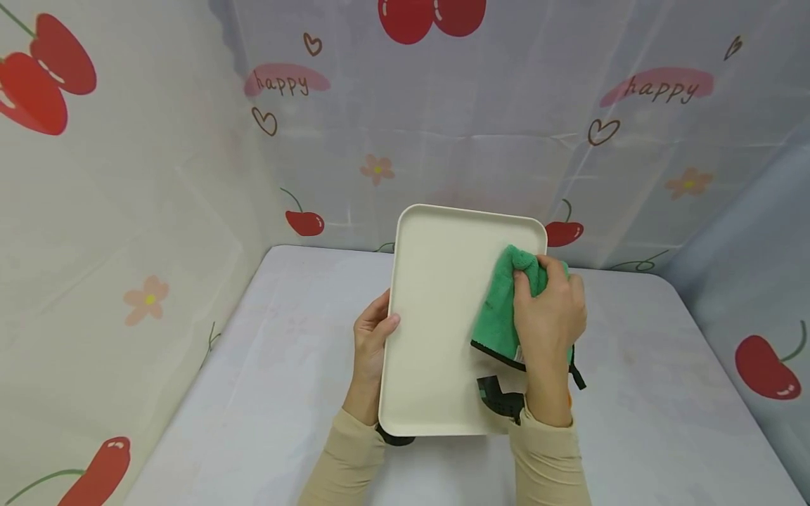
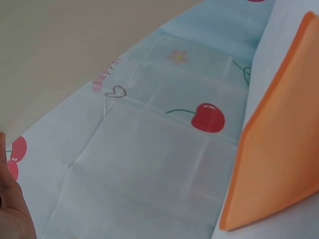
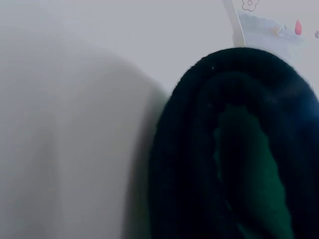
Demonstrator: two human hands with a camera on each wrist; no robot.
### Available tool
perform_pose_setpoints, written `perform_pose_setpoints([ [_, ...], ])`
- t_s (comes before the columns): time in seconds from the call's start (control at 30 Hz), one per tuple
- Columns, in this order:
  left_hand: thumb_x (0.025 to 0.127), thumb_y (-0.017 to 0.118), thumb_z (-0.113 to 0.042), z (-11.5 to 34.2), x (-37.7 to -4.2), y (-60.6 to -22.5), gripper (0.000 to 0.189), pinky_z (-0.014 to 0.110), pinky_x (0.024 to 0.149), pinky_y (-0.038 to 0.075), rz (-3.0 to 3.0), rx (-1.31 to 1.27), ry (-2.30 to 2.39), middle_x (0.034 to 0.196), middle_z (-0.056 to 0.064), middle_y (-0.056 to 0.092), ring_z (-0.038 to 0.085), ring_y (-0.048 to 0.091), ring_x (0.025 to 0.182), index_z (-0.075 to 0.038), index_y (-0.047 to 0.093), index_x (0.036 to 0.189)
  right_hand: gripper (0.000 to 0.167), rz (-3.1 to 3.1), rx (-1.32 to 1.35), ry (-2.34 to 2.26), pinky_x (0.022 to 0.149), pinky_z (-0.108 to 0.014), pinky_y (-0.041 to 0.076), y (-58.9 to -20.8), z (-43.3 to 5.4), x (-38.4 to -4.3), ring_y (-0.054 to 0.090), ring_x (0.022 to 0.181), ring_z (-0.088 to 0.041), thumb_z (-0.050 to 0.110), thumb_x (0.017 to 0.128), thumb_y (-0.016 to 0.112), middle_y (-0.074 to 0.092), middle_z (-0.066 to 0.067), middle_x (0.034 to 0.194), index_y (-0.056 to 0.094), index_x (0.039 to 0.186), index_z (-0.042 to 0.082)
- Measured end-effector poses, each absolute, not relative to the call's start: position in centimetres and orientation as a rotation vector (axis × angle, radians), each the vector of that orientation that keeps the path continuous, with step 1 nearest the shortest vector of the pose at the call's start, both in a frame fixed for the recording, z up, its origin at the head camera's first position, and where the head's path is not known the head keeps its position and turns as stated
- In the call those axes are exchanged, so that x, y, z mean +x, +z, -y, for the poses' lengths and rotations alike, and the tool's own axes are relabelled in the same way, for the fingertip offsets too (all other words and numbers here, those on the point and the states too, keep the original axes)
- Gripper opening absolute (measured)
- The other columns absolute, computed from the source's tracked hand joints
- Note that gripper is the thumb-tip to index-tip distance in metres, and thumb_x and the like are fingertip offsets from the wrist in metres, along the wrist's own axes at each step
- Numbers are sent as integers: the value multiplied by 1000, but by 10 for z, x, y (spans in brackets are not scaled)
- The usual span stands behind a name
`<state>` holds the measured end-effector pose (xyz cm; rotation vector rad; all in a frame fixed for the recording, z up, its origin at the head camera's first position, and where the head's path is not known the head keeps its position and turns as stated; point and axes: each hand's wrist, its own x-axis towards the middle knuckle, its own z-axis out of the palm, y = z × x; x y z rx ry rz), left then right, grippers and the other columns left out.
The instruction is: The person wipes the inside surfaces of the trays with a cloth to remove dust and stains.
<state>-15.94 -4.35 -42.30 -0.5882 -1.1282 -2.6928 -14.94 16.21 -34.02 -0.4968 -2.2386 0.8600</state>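
A cream rectangular tray (image 1: 443, 309) with a raised rim is held up off the table, tilted so its inside faces me. My left hand (image 1: 373, 337) grips its left edge, with the thumb over the rim and the other fingers behind. My right hand (image 1: 550, 316) pinches a bunched green cloth (image 1: 496, 316) with black edging against the tray's right side. Close up in the right wrist view, dark folds of the cloth (image 3: 184, 149) stand before the pale tray (image 3: 75, 124). At the left wrist view's edge, part of the left hand (image 2: 15, 209) shows below the tray (image 2: 75, 50).
A white-covered table (image 1: 291, 351) lies beneath the hands. Behind it hangs a curtain (image 1: 455, 105) printed with cherries, hearts and flowers, continuing along both sides. A flat orange thing (image 2: 284, 129) stands at the right of the left wrist view; its kind is unclear.
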Motion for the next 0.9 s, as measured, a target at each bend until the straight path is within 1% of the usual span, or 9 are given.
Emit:
perform_pose_setpoints([
  [0.4, 89, 44, 9, 42, -158, -422, 50, 20, 75, 59, 1125, -603, -2743, 104, -6, 73, 5, 70, 89, -22, 72, 117, 35, 2271, -508, 864, 69, -57, 45, -345, -160, -150, 55, 91, -40, 30, 94, 61, 61, -24, 101, 64, 122, 8],
  [0.63, 88, 45, 7, 39, -158, -422, 49, 20, 74, 59, 1131, -597, -2743, 103, -6, 73, 5, 70, 89, -23, 72, 117, 34, 2284, -450, 877, 65, -56, 46, -345, -150, -148, 56, 86, -39, 29, 93, 63, 60, -23, 96, 65, 121, 10],
  [0.9, 88, 45, 8, 35, -157, -423, 50, 20, 75, 59, 1154, -572, -2736, 105, -6, 74, 5, 70, 91, -24, 72, 116, 32, 2278, -319, 844, 63, -52, 47, -345, -130, -146, 56, 80, -38, 28, 90, 68, 60, -22, 90, 66, 117, 10],
])
